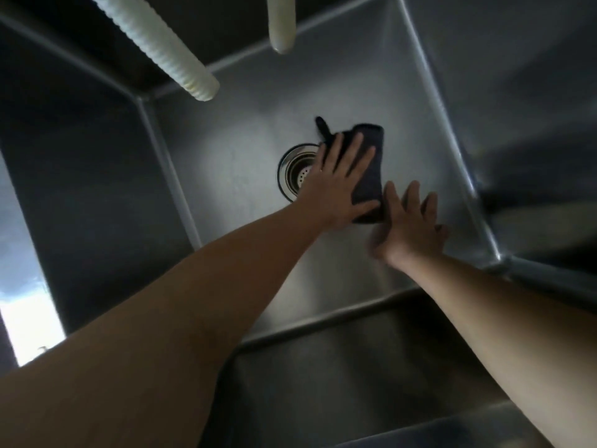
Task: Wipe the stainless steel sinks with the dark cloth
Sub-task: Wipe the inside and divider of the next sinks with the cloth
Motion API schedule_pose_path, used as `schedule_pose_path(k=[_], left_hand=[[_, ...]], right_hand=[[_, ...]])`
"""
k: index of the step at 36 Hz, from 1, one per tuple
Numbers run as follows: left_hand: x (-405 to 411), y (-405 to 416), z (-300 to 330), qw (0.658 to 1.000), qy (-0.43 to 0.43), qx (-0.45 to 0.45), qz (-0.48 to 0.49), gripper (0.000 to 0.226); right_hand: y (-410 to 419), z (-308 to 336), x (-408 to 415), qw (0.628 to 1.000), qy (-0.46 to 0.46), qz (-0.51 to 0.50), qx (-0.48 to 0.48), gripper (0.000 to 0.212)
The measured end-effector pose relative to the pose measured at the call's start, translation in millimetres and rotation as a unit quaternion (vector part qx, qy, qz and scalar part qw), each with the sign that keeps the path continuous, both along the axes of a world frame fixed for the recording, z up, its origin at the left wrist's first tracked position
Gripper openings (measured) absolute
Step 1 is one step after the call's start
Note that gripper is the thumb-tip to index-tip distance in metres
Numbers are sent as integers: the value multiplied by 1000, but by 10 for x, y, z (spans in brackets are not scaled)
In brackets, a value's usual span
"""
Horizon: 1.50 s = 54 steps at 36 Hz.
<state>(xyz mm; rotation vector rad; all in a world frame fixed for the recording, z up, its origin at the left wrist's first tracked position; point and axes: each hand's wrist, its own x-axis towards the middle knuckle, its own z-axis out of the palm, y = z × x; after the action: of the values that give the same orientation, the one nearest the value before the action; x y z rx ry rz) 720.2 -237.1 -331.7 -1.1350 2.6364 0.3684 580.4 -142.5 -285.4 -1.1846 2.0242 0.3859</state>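
From the head camera, a deep steel sink (245,130) is being looked down into, with the round drain (295,171) near the middle of its floor. A dark cloth (368,169) is being pressed flat against the sink floor just right of the drain, its left edge lying at the drain's rim. A thin loop of the cloth is sticking out beyond the drain, toward the far wall.

The cloth is being held down by the left hand (336,185), whose fingers are being kept straight and spread over the fabric, with the thumb lying along the cloth's near edge. The right hand (408,226) is being held further right of the drain, fingers straight and slightly fanned, its fingertips touching the cloth's right edge; the hand is blurred, so whether its palm is resting on the steel cannot be told. The two hands are being kept close side by side, not clasped. Both bare forearms are being stretched in from the near side.

Beyond the drain, above the far wall, a ribbed white hose (155,43) and a smooth white spout (281,24) are hanging over the basin.
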Motion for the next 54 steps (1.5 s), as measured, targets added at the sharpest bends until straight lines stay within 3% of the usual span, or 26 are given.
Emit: schedule_pose_path(k=[4, 6, 8, 13, 18, 22, 27, 31, 35, 38, 43, 46, 48, 51, 54], left_hand=[[-5, 198, 12, 999, 4, 6, -52, 94], [-6, 203, 9, 999, -3, 13, -48, 93], [-34, 157, 17, 999, -10, 20, -36, 94], [-224, -329, 102, 996, -21, 36, 80, 94], [-307, -1036, 175, 977, -51, 72, 194, 102], [-25, -1114, 167, 963, -62, 74, 252, 105], [881, -704, 145, 929, -72, 52, 359, 105], [1431, -58, 207, 913, -119, 92, 379, 107], [1456, 682, 388, 899, -152, 153, 381, 110], [1315, 1108, 561, 882, -167, 241, 368, 118], [1134, 1176, 827, 859, -266, 340, 275, 115], [1133, 1002, 955, 915, -254, 225, 218, 97], [1190, 878, 976, 957, -214, 148, 129, 88], [1258, 739, 965, 964, -188, 190, 5, 66], [1276, 730, 956, 968, -195, 159, -24, 55]], right_hand=[[-96, 126, -115, 997, 10, -1, -73, 51], [-166, 219, -226, 995, 4, -41, -94, 37], [-230, 309, -315, 996, -35, -62, -58, 43], [-254, 447, -415, 993, -43, 27, 109, 72], [-101, 490, -367, 987, -109, 0, 119, 88], [1, 591, -258, 980, -152, -9, 128, 95], [142, 845, -133, 970, -156, 90, 163, 88], [317, 1086, 14, 966, -134, 160, 155, 73], [515, 1343, 151, 971, -116, 176, 111, 66], [691, 1590, 201, 978, -92, 181, 56, 63], [994, 1994, 170, 979, -18, 198, -48, 56], [1190, 2175, 102, 979, 4, 191, -66, 54], [1325, 2264, 66, 978, 27, 186, -90, 52], [1550, 2356, 56, 977, 53, 163, -124, 48], [1738, 2395, 99, 979, 63, 136, -138, 52]])
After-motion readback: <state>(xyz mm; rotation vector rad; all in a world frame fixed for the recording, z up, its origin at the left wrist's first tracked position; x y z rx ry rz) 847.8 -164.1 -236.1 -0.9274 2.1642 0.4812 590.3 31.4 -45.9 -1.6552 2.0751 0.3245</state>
